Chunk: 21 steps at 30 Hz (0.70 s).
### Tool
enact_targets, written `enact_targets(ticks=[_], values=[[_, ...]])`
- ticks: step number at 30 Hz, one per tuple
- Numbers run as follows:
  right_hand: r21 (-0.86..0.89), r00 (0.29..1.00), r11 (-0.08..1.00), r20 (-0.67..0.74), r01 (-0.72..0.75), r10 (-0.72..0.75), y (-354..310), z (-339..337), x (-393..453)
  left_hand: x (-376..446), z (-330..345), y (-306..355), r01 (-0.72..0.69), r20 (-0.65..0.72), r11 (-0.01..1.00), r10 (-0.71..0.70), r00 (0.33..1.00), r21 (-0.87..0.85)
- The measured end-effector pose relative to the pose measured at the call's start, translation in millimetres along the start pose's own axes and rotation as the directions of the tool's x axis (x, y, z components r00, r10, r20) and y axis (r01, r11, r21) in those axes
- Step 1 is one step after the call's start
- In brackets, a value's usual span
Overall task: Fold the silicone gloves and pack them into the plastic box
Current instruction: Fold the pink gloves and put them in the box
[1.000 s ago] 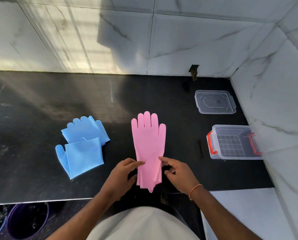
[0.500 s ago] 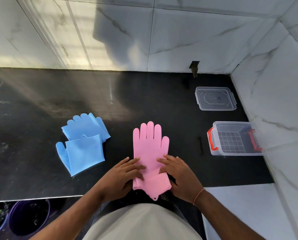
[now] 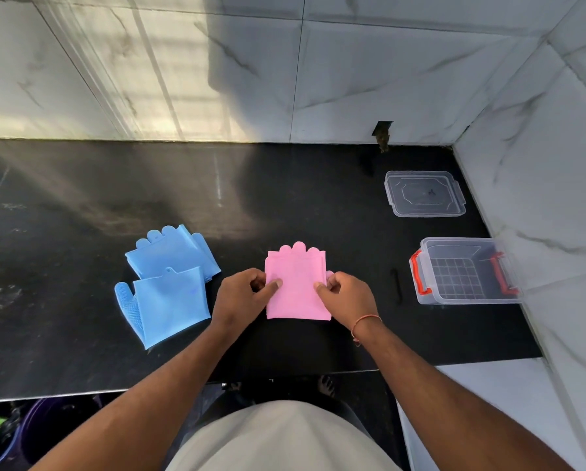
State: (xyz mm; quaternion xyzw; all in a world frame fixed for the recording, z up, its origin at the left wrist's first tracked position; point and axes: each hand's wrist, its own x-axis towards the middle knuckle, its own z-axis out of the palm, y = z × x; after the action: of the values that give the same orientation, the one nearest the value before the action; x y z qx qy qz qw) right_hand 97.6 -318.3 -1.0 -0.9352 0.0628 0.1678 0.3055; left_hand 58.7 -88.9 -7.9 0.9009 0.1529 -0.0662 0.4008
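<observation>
Folded pink silicone glove (image 3: 296, 287) on black stone counter (image 3: 80, 212) — left hand (image 3: 240, 295) and right hand (image 3: 347, 297) each pinching a side edge.

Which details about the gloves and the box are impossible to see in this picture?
- Pink glove, head view: how many layers lie folded; the top layer hides them.
- Blue gloves: whether one pair or more; they overlap.
- Plastic box: its far wall is blurred against the pale wall.
- Small dark item: too small to name.
</observation>
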Motion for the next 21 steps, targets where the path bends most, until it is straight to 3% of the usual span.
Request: enact_targets(ticks=[3, 10, 13, 17, 21], values=[[0.051, 0.994, 0.995, -0.053, -0.088, 0.091, -3, 5, -4, -5, 3, 10, 0.058, -0.053, 0.998, -0.059, 0.997, -0.032], [0.358, 0.936, 0.867, 0.08, -0.348, 0.343, -10, 12, -19, -4, 11, 36, 0.309, 0.151, 0.946, -0.292, 0.944, -0.103], [0.477, 0.923, 0.792, 0.146, -0.38, 0.355, -14, 13, -17, 0, 14, 39, 0.355, 0.215, 0.908, -0.31, 0.926, -0.224], [0.626, 0.881, 0.621, 0.348, -0.473, 0.32, -17, 11, -16, -3, 14, 39, 0.352, 0.298, 0.88, -0.26, 0.918, -0.318], [0.672, 0.896, 0.597, 0.372, -0.439, 0.24, -13, 8, -17, -15, 15, 38, 0.274, 0.245, 0.838, -0.174, 0.954, -0.472]])
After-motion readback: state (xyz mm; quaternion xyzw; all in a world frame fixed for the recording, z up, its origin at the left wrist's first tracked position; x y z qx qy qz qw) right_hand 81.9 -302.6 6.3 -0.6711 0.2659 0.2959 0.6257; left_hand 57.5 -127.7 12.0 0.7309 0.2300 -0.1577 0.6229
